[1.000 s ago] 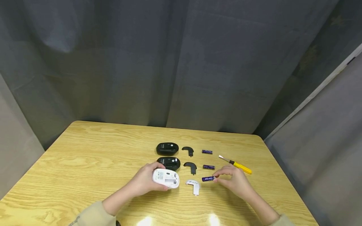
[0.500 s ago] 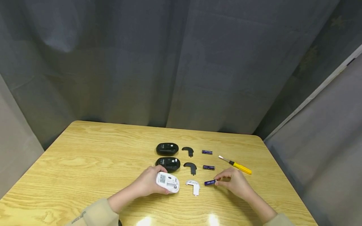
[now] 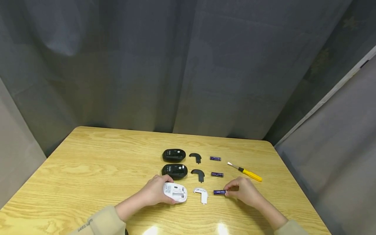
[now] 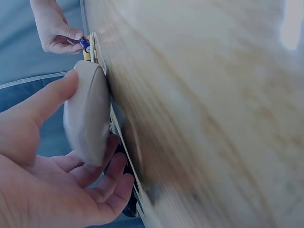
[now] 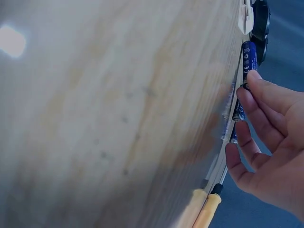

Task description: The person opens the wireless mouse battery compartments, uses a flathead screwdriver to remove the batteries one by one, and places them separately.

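My left hand (image 3: 156,191) grips a white computer mouse (image 3: 175,192), its underside turned up with the battery slot uncovered. In the left wrist view the thumb and fingers hold the mouse (image 4: 88,111) by its sides, close over the table. At the right, my right hand (image 3: 243,191) pinches one end of a dark blue battery (image 3: 219,192) between thumb and fingertips. The right wrist view shows this battery (image 5: 249,57) pointing away from the hand. Between the two hands lies a white battery cover (image 3: 202,194).
Two black mice (image 3: 174,155) lie upside down behind the white one. Beside them are two black battery covers (image 3: 198,174) and two more blue batteries (image 3: 217,174). A yellow-handled screwdriver (image 3: 251,174) lies at the right on the wooden table (image 3: 88,163).
The right hand has brought the pinched battery slightly nearer the front edge and to the right. The left hand has lowered the white mouse a little, away from the black mouse.
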### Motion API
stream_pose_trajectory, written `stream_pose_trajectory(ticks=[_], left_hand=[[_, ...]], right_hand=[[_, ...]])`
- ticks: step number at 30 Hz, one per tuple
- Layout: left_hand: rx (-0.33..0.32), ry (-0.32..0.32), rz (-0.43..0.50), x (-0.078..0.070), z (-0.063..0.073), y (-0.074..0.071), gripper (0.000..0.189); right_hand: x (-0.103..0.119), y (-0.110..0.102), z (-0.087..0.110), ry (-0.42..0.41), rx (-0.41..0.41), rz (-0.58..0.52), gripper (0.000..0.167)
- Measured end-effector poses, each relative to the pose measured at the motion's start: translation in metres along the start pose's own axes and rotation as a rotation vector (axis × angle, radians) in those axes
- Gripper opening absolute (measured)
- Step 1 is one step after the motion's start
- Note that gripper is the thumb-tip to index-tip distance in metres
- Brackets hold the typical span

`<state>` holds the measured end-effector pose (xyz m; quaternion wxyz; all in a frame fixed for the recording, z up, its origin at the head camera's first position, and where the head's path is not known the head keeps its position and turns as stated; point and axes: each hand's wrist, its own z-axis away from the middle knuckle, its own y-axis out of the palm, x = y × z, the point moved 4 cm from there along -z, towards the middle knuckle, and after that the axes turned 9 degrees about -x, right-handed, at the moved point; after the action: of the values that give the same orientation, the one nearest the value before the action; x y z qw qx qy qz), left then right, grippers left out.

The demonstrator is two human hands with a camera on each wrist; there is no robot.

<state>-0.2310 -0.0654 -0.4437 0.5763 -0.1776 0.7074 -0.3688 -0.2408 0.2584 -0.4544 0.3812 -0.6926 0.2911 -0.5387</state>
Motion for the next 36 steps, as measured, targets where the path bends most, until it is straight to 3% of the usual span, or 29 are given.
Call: stream_pose_trajectory(ticks=[9,20,26,36], left_hand=[[0.024,0.029,-0.082,0.001,0.001,-0.001,0.063],[0.029,0.044,-0.090,-0.001,0.000,-0.006,0.066],[0.042,0.029,-0.041,0.001,0.002,-0.009,0.067],[0.034,0.019,0.019,-0.005,0.005,-0.036,0.060]], right_hand=[[0.002,0.004,-0.003,-0.059,0.062,-0.024,0.012],[0.002,0.005,-0.006,-0.059,0.080,-0.051,0.012],[0.002,0.005,-0.006,-0.054,0.097,-0.065,0.015],[0.009,-0.006,-0.007,-0.064,0.063,-0.124,0.020]])
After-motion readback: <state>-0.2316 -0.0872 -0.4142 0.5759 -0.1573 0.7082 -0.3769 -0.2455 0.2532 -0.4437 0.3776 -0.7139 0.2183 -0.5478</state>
